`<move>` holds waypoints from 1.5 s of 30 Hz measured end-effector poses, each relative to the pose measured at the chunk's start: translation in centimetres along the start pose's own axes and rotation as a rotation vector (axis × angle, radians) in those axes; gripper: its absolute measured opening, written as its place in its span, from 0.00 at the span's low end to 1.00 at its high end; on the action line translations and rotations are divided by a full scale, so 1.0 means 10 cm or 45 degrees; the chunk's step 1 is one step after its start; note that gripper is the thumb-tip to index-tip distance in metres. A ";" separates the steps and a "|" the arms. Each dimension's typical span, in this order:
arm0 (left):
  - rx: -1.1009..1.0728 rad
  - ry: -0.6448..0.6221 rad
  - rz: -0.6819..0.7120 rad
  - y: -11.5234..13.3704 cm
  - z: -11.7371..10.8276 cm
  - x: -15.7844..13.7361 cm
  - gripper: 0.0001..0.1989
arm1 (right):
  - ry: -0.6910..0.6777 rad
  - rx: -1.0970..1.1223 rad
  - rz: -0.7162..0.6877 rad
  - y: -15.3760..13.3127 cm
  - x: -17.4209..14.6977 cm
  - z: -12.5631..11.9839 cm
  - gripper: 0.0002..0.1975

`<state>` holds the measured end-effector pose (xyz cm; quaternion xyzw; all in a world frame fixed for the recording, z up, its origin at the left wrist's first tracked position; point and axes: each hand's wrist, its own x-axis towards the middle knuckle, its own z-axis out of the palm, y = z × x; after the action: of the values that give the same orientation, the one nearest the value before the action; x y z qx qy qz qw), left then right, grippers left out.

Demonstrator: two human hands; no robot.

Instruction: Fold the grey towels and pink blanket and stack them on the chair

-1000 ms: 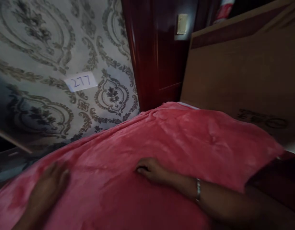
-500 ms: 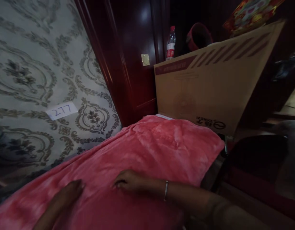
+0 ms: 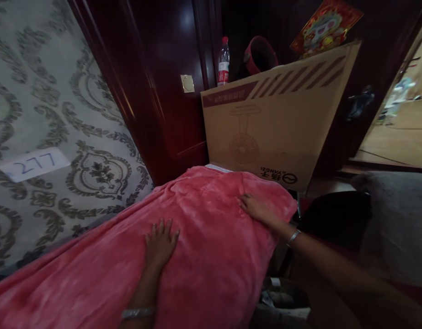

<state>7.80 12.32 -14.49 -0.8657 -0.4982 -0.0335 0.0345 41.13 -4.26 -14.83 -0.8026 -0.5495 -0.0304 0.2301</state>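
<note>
A pink plush blanket (image 3: pixel 204 256) is spread over a long surface that it hides, with soft creases toward its far end. Flat on the middle of it lies my left hand (image 3: pixel 160 242), fingers spread, a bracelet at the wrist. Farther off and to the right, my right hand (image 3: pixel 254 208) rests on the blanket near its far right corner. Its fingers are stretched out and touch a crease in the cloth; I see no fold gripped in them. A silver bangle (image 3: pixel 294 236) circles that wrist.
Beyond the blanket's far end stands a large cardboard box (image 3: pixel 275 123), with a water bottle (image 3: pixel 223 64) behind its top edge. Patterned wallpaper (image 3: pixel 97 173) borders the left. At right are a grey cushioned seat (image 3: pixel 399 219) and, lower down, an open box (image 3: pixel 282 297) with things inside.
Both hands have moved forward over the blanket, the right one farther and rightward. My left hand now lies with its fingers spread. The view has turned right.
</note>
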 end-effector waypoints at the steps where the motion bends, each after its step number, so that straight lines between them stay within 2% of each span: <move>1: 0.014 -0.003 0.001 -0.01 0.02 -0.01 0.31 | -0.024 -0.002 0.034 0.07 -0.01 -0.01 0.16; 3: 0.038 -0.015 -0.003 -0.03 0.03 -0.01 0.31 | -0.016 0.002 0.137 0.11 0.06 -0.02 0.15; 6: 0.084 -0.028 -0.008 -0.03 0.02 -0.01 0.31 | 0.071 0.006 0.231 0.02 0.43 -0.07 0.16; 12: 0.103 -0.025 -0.009 -0.02 0.05 0.00 0.30 | 0.081 0.072 0.067 -0.27 1.42 0.00 0.21; 15: 0.052 -0.031 -0.014 -0.03 0.08 0.00 0.31 | 0.000 0.064 -0.011 -0.39 1.71 0.14 0.21; 17: 0.029 -0.042 -0.025 -0.03 0.08 0.00 0.31 | -0.055 0.035 -0.062 -0.46 1.79 0.21 0.15; 19: 0.026 -0.055 -0.032 -0.02 0.08 0.00 0.31 | -0.068 -0.002 -0.101 -0.52 1.77 0.25 0.10; 21: 0.027 -0.059 -0.031 -0.02 0.09 0.00 0.31 | 0.008 -0.042 -0.165 -0.57 1.62 0.26 0.10; 25: 0.014 -0.027 -0.027 -0.02 0.11 0.01 0.31 | 0.256 -0.056 -0.527 -0.60 0.98 0.32 0.11; 27: 0.008 -0.021 -0.030 -0.03 0.11 0.01 0.31 | 0.187 -0.021 -0.700 -0.61 0.59 0.37 0.10; 29: 0.008 -0.026 -0.031 -0.03 0.11 0.01 0.31 | 0.022 0.021 -0.754 -0.63 0.28 0.37 0.10; 31: 0.021 -0.034 -0.035 -0.02 0.09 0.01 0.31 | -0.110 0.091 -0.703 -0.66 0.13 0.29 0.10; 33: 0.038 -0.036 -0.034 -0.01 0.07 0.00 0.31 | -0.134 0.204 -0.608 -0.67 0.19 0.16 0.09; 37: 0.039 -0.038 -0.036 0.00 0.06 0.00 0.31 | 0.003 0.306 -0.352 -0.67 0.75 -0.09 0.09; 41: 0.008 -0.036 -0.035 -0.01 0.07 0.01 0.31 | -0.128 0.048 0.089 -0.65 1.33 -0.05 0.11; 43: 0.003 -0.039 -0.032 -0.01 0.08 0.01 0.31 | -0.203 0.006 0.138 -0.67 1.46 0.01 0.13; 45: -0.003 -0.042 -0.028 -0.01 0.08 0.00 0.31 | -0.188 0.014 0.104 -0.73 1.44 0.05 0.10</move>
<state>7.73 12.48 -15.32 -0.8606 -0.5082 -0.0200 0.0249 40.16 10.55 -8.44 -0.8232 -0.5319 0.0412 0.1944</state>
